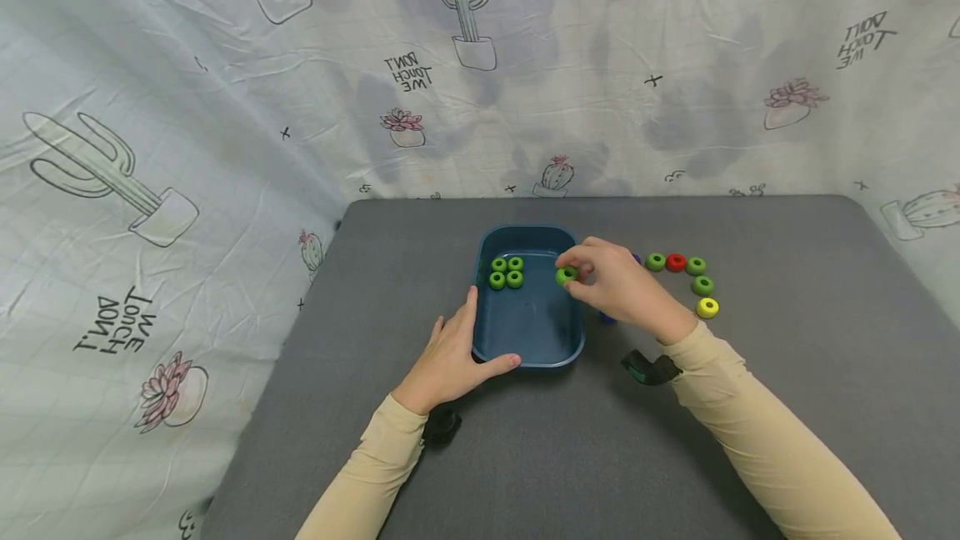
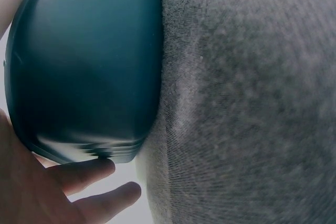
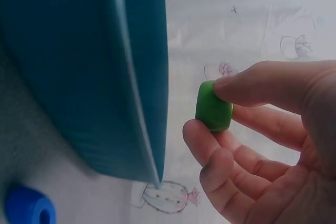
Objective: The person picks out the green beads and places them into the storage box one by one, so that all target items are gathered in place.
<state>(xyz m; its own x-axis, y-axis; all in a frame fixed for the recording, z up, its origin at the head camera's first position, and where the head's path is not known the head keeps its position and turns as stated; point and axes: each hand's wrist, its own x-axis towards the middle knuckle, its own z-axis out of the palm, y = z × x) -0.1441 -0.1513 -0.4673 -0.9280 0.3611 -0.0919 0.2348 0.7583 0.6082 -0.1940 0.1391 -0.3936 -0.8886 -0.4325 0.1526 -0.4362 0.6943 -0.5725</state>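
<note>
A dark blue plastic tray stands on the table with several green ring beads grouped inside at its left. My left hand rests against the tray's near left corner, fingers straight along the left side and thumb along the front rim. From the left wrist view, the fingers touch the tray's outer wall. Over the tray's right part, my right hand pinches one green ring bead between thumb and fingertips. In the right wrist view that bead is beside the tray's rim.
Right of the tray lie more ring beads: green, red, yellow and blue, some partly hidden by the right hand. A cactus-print cloth hangs behind the grey table.
</note>
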